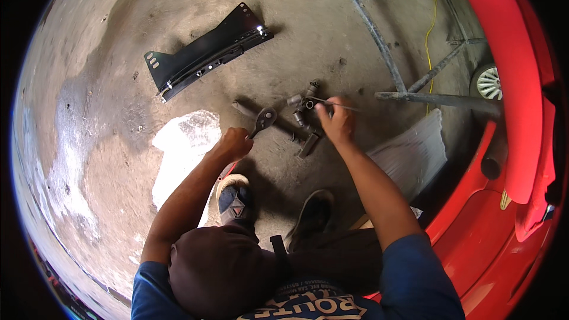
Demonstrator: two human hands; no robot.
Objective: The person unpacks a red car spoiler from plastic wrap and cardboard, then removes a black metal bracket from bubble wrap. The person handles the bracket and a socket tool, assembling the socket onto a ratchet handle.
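Your left hand (235, 144), left of centre: fingers wrapped round a ratchet handle, the ratchet (266, 118) head showing up and right of your fist. Your right hand (339, 120), right of centre: fingers curled near a thin rod (320, 100); cannot tell if gripped. Sockets (299, 118) just left of it, on the floor (320, 41). Black bracket (207, 50), upper left, well apart.

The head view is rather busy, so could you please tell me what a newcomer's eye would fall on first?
Probably the vivid red car body panel curving down the right side. Next would come the black metal bracket on the concrete floor, above and left of centre, and the ratchet wrench held in the left hand, near the middle.
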